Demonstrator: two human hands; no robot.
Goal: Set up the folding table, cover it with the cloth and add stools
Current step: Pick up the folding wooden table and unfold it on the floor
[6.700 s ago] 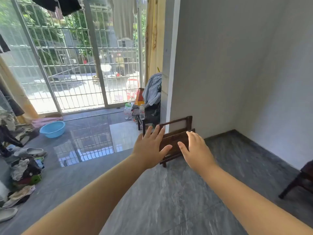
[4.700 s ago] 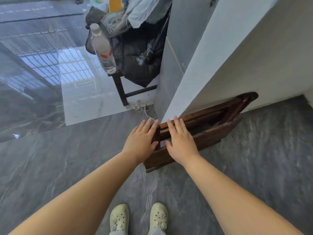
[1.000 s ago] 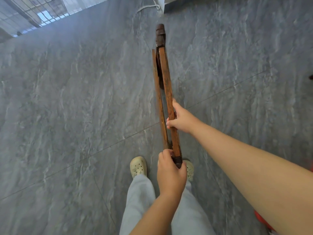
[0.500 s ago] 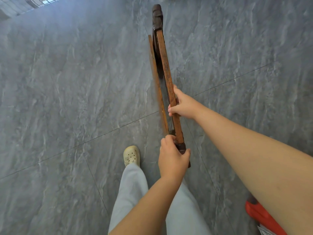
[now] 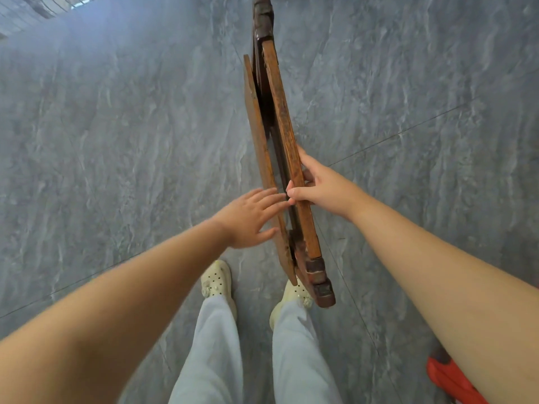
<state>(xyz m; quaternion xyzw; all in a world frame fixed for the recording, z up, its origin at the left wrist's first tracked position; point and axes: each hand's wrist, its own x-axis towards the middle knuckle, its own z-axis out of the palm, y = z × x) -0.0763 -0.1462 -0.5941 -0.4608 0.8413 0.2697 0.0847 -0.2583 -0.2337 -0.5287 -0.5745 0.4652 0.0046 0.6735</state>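
Seen from the head, both arms reach forward and down over the grey floor. The right hand is clenched around the right rail of the folded table, held edge-up in front of the feet. The left hand lies flat, fingers spread, against its left board.
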